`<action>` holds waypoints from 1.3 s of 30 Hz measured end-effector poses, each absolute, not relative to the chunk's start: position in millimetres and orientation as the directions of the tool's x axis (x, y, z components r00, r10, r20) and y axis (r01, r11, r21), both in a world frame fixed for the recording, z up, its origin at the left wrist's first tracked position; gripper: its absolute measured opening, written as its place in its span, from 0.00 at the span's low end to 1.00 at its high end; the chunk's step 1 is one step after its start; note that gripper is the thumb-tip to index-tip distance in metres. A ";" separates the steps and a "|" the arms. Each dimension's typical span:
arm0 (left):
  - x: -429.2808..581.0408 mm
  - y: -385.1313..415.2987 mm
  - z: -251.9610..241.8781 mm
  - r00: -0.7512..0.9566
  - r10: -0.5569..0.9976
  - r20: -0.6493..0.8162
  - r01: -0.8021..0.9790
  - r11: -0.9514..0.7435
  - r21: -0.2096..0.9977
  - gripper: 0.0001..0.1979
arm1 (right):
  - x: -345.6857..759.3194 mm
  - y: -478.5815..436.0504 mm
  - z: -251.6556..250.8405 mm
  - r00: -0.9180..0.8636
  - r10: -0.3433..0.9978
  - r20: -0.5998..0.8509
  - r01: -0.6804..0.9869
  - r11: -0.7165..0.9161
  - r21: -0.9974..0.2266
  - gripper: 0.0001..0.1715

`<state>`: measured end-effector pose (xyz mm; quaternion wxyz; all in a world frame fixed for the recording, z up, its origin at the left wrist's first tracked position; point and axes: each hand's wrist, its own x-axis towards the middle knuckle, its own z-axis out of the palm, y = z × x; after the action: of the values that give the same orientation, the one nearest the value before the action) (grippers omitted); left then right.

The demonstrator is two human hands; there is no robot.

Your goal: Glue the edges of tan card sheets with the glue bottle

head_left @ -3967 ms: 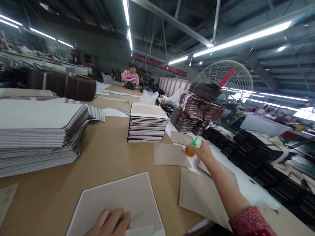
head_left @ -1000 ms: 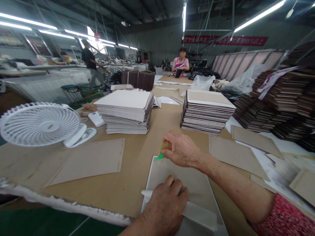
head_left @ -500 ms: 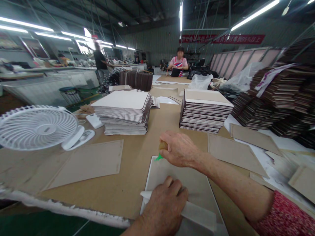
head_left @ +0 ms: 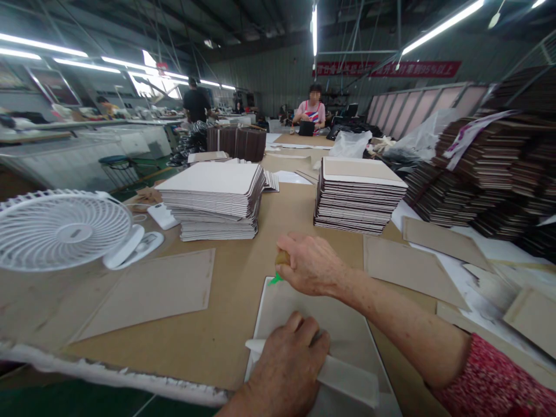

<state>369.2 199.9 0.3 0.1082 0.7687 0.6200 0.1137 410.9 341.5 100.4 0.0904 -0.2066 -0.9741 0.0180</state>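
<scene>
My right hand (head_left: 310,263) is closed around a small yellowish-brown piece (head_left: 282,258) with a green tip (head_left: 275,280), perhaps a glue bottle. That tip points down at the far left corner of a grey-beige board (head_left: 334,315) with a white rim. Nearer to me, my left hand (head_left: 291,362) rests on the same board with its fingers bent. Under it lies a pale, flat, translucent strip (head_left: 350,379); a white pointed end (head_left: 255,346) sticks out at the left. The fingertips are partly hidden, so how firmly they hold the strip is unclear.
Beyond my hands stand two stacks of boards, a left stack (head_left: 212,200) and a right stack (head_left: 358,194). A white fan (head_left: 65,229) is at the left. Loose boards lie left (head_left: 152,292) and right (head_left: 412,269). A co-worker (head_left: 310,113) sits across the table.
The whole view has shifted slightly to the left. Both hands keep nearly the same place on the board. A standing person in the background has turned and moved right.
</scene>
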 end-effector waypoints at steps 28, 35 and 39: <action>370.1 201.0 4.5 0.221 0.975 0.017 0.926 -0.215 0.312 0.14 | 428.9 350.6 105.7 -0.861 0.491 0.129 0.487 0.871 -0.062 0.10; 368.1 201.9 3.3 0.216 0.976 -0.005 0.917 -0.202 0.345 0.19 | 439.3 355.8 104.6 -0.849 0.513 0.125 0.509 0.858 -0.067 0.08; 368.5 201.9 2.3 0.205 0.979 -0.009 0.920 -0.190 0.342 0.21 | 453.0 360.2 107.3 -0.822 0.559 0.109 0.554 0.829 -0.069 0.06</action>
<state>368.5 201.9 2.3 0.1375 0.7640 0.6214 0.1058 453.0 360.2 107.3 0.0623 -0.2916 -0.9544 0.0170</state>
